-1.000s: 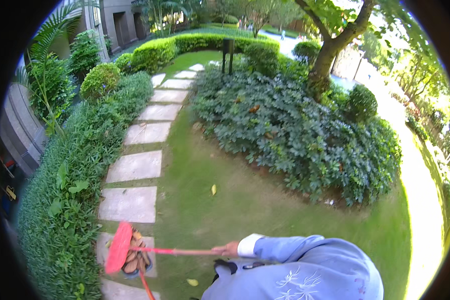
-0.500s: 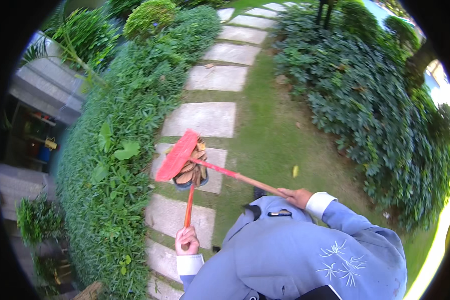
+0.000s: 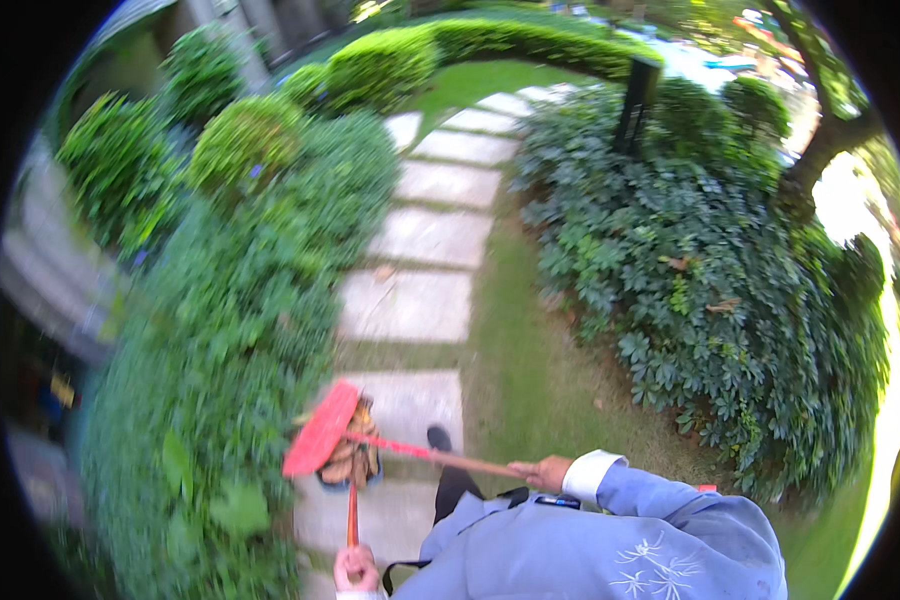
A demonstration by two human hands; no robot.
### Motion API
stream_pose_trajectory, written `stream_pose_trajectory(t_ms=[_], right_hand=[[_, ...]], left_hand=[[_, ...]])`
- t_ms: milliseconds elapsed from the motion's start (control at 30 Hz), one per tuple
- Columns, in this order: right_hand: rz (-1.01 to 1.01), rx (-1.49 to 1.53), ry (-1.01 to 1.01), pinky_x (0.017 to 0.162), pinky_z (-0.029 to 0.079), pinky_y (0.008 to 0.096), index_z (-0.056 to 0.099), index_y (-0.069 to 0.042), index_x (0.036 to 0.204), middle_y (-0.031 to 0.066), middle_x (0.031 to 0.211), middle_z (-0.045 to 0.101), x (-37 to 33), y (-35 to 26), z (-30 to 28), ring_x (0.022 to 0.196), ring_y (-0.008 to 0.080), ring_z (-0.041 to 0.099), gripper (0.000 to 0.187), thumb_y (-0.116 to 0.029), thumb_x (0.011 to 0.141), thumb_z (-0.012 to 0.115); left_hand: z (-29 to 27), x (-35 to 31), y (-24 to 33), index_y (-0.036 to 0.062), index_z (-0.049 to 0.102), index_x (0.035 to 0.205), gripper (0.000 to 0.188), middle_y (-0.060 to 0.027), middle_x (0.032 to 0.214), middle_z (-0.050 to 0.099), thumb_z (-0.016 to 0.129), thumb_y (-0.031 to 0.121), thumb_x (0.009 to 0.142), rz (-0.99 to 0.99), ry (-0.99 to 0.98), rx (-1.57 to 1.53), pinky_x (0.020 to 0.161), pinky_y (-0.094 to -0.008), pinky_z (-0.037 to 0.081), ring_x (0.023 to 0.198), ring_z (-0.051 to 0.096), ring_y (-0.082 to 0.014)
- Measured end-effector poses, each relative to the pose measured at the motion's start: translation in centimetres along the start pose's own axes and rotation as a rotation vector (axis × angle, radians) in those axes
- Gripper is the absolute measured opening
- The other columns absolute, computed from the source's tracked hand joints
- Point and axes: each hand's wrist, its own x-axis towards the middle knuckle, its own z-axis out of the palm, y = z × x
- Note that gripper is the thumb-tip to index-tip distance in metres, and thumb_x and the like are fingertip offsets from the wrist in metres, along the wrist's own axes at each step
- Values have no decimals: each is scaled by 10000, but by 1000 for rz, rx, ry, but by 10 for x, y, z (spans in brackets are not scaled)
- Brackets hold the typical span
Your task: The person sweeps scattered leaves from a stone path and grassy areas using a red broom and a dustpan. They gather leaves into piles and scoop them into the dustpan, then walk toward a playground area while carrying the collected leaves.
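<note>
My right hand [image 3: 547,473] is closed around the wooden-and-red handle of a broom [image 3: 475,462]. The broom's red head [image 3: 322,428] rests over a dark dustpan [image 3: 332,487], at its left side. Dry brown leaves [image 3: 348,464] are heaped in the dustpan, partly covered by the broom head. My left hand [image 3: 356,569], low in the view, is wrapped round the dustpan's orange-red handle [image 3: 353,515]. Both tools are held out in front of me, above the stepping stones.
Pale stepping stones [image 3: 433,236] run ahead through grass [image 3: 515,330] and curve near the top. Dense hedge [image 3: 240,330] lines the left; broad-leaved shrubs [image 3: 670,260] fill the right. A dark post [image 3: 637,105] and a tree trunk [image 3: 820,160] stand at the far right. A fallen leaf [image 3: 383,273] lies on one stone.
The view has tilted up and shows more of the path ahead. My hands, the broom and the dustpan sit lower in view, and a dark shoe now shows on the stones.
</note>
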Motion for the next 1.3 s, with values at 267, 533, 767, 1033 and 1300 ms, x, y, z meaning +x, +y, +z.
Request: stream_pose_trajectory(t_ms=[267,533,767,1033,1300], right_hand=[[77,136,215,642,448,405,259,-303,1293,198,787,571,111,-42,-181,644,338,559,490,-219,836,416],[312,310,331,712,443,416,281,-294,1283,204,856,576,231,-9,-351,743,361,568,474,-250,833,425],[349,326,267,778,452,374,300,-269,1279,189,983,562,342,67,-570,839,342,571,457,-262,836,412],[239,151,309,607,470,438,276,-226,1280,224,743,568,462,158,-782,634,365,572,480,-207,826,433],[307,194,322,683,468,397,266,-253,1291,232,857,567,606,247,-959,729,358,579,486,-214,835,429]], left_hand=[[267,156,58,91,347,600,200,15,522,353,423,12,768,-74,248,279,368,-179,339,411,349,-62],[471,359,36,64,370,653,155,6,548,360,447,20,780,-320,90,262,356,-185,327,409,347,-68],[667,518,-29,24,410,759,56,7,561,372,463,8,762,-258,107,403,345,-172,332,417,354,-66],[824,690,-88,47,358,658,164,-9,556,363,434,54,802,-375,-42,136,340,-173,373,429,386,-65],[1010,906,-142,42,344,655,162,-7,570,374,442,43,785,-477,-45,152,355,-162,376,441,386,-62]])
